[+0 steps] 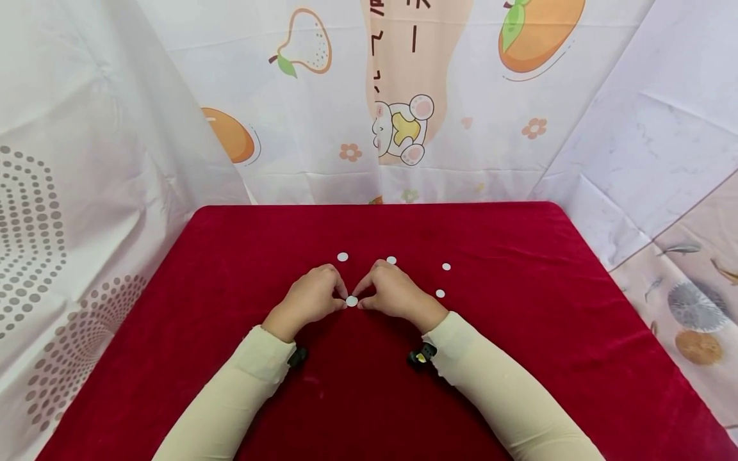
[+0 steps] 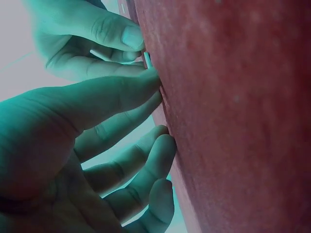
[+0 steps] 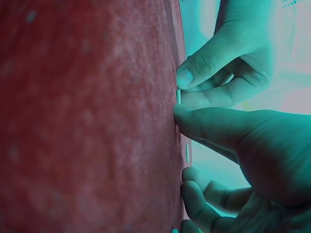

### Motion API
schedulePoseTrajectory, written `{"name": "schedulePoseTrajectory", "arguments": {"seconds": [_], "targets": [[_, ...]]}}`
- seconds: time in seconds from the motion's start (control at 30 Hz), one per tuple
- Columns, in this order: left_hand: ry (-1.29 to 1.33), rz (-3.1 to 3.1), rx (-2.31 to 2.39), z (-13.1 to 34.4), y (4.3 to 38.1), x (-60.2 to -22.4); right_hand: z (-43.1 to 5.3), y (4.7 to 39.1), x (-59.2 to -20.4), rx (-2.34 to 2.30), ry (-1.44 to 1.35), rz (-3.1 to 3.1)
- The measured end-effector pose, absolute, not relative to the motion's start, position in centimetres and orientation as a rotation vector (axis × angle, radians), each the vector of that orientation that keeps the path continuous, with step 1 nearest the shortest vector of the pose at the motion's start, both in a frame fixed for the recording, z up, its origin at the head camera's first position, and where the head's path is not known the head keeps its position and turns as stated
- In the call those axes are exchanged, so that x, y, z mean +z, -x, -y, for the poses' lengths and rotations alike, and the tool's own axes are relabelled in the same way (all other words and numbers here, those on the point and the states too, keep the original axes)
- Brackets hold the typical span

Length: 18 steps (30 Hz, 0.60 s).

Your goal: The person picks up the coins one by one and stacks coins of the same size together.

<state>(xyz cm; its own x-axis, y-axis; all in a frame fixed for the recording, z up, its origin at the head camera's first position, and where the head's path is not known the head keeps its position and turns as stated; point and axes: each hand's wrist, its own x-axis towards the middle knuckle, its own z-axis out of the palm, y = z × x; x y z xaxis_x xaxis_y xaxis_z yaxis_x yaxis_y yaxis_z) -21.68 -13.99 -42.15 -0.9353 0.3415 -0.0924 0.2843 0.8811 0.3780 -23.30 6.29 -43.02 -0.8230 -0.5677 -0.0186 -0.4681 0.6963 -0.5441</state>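
Observation:
A small white disc (image 1: 352, 301) lies between the fingertips of both hands, low over the red cloth. My left hand (image 1: 314, 294) pinches its left edge with thumb and index finger, while the right hand (image 1: 398, 294) does the same from the right. Seen edge-on in the left wrist view, the disc (image 2: 147, 60) is a thin pale sliver between the two hands. In the right wrist view the disc (image 3: 178, 96) stands out between the thumbs. Behind the right hand, a second white disc (image 1: 391, 260) is partly covered by its knuckles.
Another white disc (image 1: 343, 257) lies beyond the left hand. To the right of the right hand are two more, a farther disc (image 1: 446, 266) and a nearer disc (image 1: 441, 293). Red cloth (image 1: 357, 397) covers the table, and a printed curtain (image 1: 311, 128) hangs behind it.

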Motion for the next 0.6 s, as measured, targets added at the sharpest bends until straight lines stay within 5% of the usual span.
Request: {"name": "schedulePoseTrajectory", "arguments": {"seconds": [0.6], "targets": [[-0.495,-2.850,0.646,13.98,21.75,-42.08,-6.13,23.29,-43.18,-0.796,0.833,-2.724]]}}
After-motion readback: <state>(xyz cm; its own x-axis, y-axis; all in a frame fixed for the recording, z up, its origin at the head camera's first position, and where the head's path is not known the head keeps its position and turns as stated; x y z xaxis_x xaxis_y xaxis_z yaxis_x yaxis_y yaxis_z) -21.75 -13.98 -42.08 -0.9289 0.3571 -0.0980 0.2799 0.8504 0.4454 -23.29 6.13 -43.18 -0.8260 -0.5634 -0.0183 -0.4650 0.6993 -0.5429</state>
